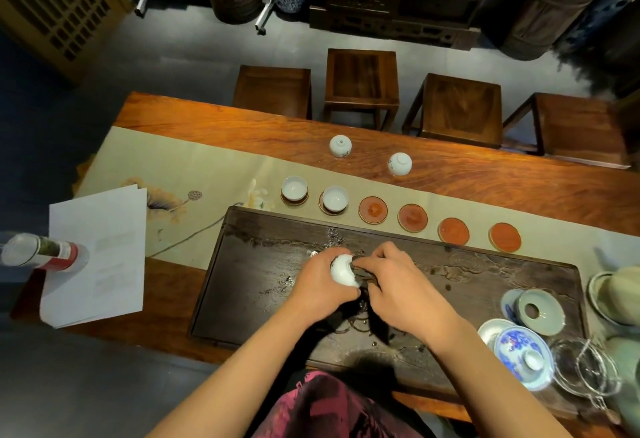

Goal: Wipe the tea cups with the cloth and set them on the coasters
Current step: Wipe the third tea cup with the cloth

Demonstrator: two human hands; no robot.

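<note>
Both forearms are bare to the hands [323, 285]; a dark magenta patterned garment [332, 406] covers the lap.

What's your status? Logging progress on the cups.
Left grip holds cup, right grip wiping it with cloth. Two cups on coasters, four coasters bare. Two cups waiting upside down. Nothing blocking.

No text can be read anywhere. The white sheets of paper [97, 254] left of the tray carry faint grey lines — too blurred to make out. The bottle [45, 252] lying at the left edge has a red and green label, its print illegible — likewise the small dark mark on the far upturned cup [340, 145].
</note>
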